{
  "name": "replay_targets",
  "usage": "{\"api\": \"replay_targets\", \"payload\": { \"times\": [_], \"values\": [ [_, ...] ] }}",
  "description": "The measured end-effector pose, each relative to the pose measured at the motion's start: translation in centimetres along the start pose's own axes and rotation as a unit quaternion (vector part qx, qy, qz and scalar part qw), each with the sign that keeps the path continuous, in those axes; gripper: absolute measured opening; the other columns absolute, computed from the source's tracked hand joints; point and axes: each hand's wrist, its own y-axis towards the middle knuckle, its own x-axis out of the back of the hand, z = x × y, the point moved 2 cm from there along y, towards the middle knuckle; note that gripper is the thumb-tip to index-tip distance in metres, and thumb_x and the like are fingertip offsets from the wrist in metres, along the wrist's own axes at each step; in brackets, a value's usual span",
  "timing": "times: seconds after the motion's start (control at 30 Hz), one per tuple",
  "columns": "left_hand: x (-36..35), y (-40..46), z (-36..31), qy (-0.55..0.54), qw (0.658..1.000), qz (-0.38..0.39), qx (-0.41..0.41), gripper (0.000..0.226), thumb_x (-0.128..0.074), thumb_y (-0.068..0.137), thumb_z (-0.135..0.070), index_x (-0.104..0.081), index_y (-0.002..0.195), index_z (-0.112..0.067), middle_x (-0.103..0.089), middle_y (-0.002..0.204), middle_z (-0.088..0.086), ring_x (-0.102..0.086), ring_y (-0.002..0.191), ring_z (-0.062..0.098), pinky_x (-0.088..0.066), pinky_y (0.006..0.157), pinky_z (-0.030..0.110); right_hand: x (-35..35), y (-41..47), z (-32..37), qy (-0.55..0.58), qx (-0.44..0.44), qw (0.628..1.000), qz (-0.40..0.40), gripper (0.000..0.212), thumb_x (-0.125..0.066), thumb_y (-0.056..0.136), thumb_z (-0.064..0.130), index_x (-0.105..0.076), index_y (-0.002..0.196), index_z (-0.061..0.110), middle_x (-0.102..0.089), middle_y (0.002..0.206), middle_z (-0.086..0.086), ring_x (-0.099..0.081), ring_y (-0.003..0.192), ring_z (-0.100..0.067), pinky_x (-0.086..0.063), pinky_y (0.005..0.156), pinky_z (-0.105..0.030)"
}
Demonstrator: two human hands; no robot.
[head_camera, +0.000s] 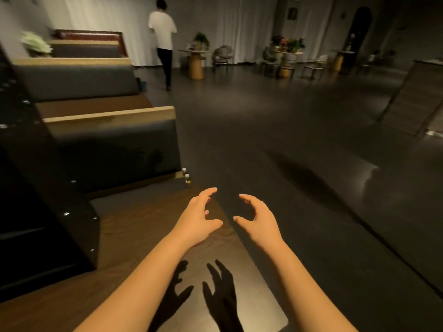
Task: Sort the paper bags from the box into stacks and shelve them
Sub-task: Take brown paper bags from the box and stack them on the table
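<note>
- A dark glossy cabinet [48,200] stands at the far left, touching the left side of a wooden table [134,248].
- Beyond the table, cushioned booth benches [115,140] recede in a row.
- Left hand [199,221] hovers above the table's far right edge, empty, fingers spread and curled.
- Right hand [257,222] hovers just right of the table edge, over the dark floor [299,130], likewise spread and empty.
- Both hands cast shadows [211,298] on the tabletop.
- Far beyond the table, a person in a white shirt [163,37] stands by white curtains.
- No paper bags or box are in view.
</note>
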Motion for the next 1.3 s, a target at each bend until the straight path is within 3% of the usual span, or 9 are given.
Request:
{"api": "replay_targets", "payload": {
  "times": [0.17,0.33,0.53,0.7,0.87,1.03,1.3],
  "values": [
    [4.4,-3.4,1.7,0.019,0.995,-0.1,0.014,0.065,-0.069,0.088,-0.018,-0.037,0.141,-0.04,-0.04,0.143,-0.008,-0.052,0.105,0.005,-0.045,0.067,0.011,-2.9,0.4,4.7,0.017,0.091,0.995,0.042,0.048,-0.069,0.087,0.02,-0.052,0.13,0.033,-0.049,0.128,0.013,-0.05,0.11,-0.003,-0.044,0.094,-0.02],
    [8.5,-7.7,3.4,0.032,0.982,-0.182,0.033,0.032,-0.067,0.089,-0.02,-0.059,0.116,-0.034,-0.061,0.111,-0.014,-0.06,0.089,0.002,-0.045,0.064,0.011,-6.4,-1.2,9.0,0.034,0.146,0.986,0.073,0.029,-0.068,0.088,0.019,-0.061,0.115,0.029,-0.061,0.113,0.012,-0.057,0.103,-0.003,-0.05,0.089,-0.023],
    [14.3,-13.3,6.5,0.05,0.968,-0.243,0.033,0.019,-0.065,0.091,-0.023,-0.059,0.104,-0.036,-0.061,0.095,-0.017,-0.059,0.086,0.001,-0.043,0.062,0.01,-12.7,-4.9,15.0,0.034,0.194,0.974,0.112,0.021,-0.065,0.091,0.019,-0.063,0.11,0.028,-0.061,0.103,0.014,-0.058,0.098,-0.002,-0.05,0.086,-0.019],
    [20.9,-17.5,10.3,0.02,0.964,-0.261,0.035,0.025,-0.066,0.09,-0.02,-0.057,0.109,-0.032,-0.062,0.092,-0.013,-0.062,0.08,0.004,-0.044,0.064,0.013,-18.6,-7.4,20.3,0.036,0.218,0.969,0.112,0.017,-0.064,0.091,0.02,-0.061,0.103,0.032,-0.059,0.096,0.019,-0.058,0.092,0.002,-0.044,0.075,-0.009],
    [27.0,-21.4,14.5,0.036,0.964,-0.263,0.027,0.017,-0.066,0.089,-0.022,-0.058,0.096,-0.034,-0.064,0.086,-0.011,-0.062,0.074,0.004,-0.044,0.06,0.015,-25.1,-10.1,25.2,0.054,0.229,0.965,0.12,0.018,-0.063,0.091,0.019,-0.064,0.106,0.028,-0.063,0.097,0.018,-0.058,0.09,0.005,-0.042,0.068,-0.006],
    [32.4,-24.9,18.4,0.066,0.966,-0.249,0.017,0.012,-0.066,0.089,-0.024,-0.061,0.089,-0.035,-0.063,0.084,-0.012,-0.06,0.075,0.003,-0.041,0.061,0.014,-31.2,-12.7,29.4,0.085,0.223,0.964,0.121,0.018,-0.064,0.09,0.019,-0.064,0.104,0.03,-0.063,0.097,0.018,-0.059,0.093,0.002,-0.048,0.08,-0.015],
    [38.8,-28.1,21.7,0.071,0.96,-0.271,0.023,0.008,-0.064,0.09,-0.024,-0.064,0.089,-0.032,-0.062,0.084,-0.013,-0.059,0.079,0.003,-0.051,0.071,0.023,-37.2,-14.1,34.8,0.09,0.241,0.959,0.12,0.014,-0.063,0.09,0.019,-0.066,0.098,0.03,-0.065,0.091,0.015,-0.061,0.087,0.0,-0.051,0.076,-0.017]
  ]
}}
